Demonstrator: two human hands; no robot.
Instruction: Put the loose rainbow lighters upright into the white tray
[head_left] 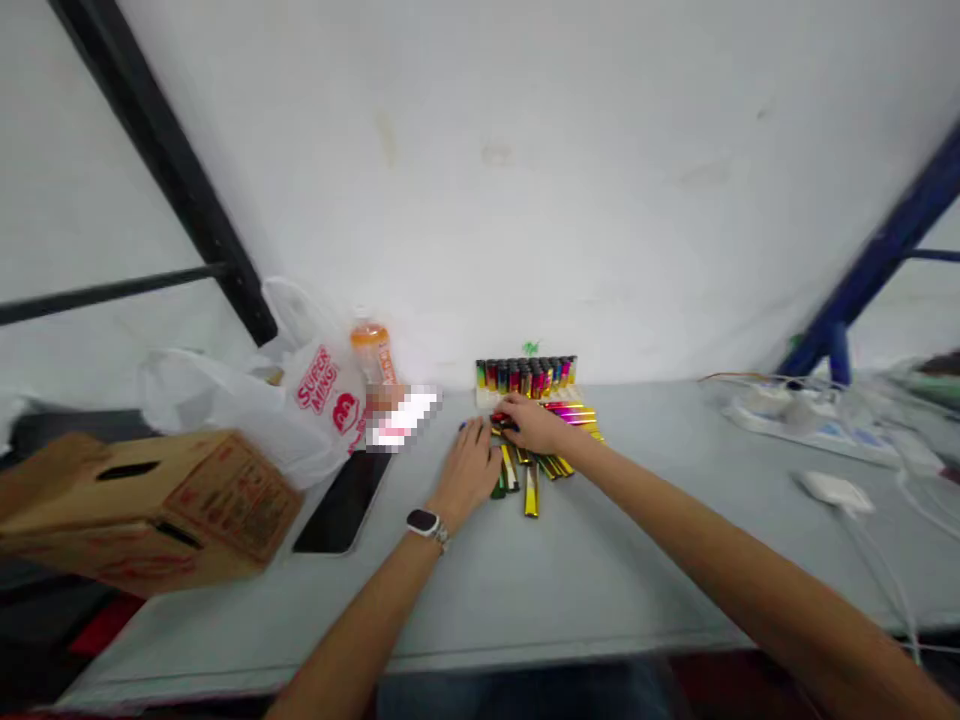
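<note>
Close together, hands (470, 466) palm-down, forearms (375, 610) converging, at shiny pieces (532, 490)

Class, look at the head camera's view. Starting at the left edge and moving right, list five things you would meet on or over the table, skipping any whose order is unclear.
Cardboard box → black phone → left hand → upright black-topped pieces → power strip.

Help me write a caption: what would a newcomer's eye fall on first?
The upright shiny multicoloured pieces with dark tops stand out at the back of the grey table, by the white wall. Loose golden pieces lie in front of them. At the left, a white bag with red lettering sits beside a cardboard box.
</note>
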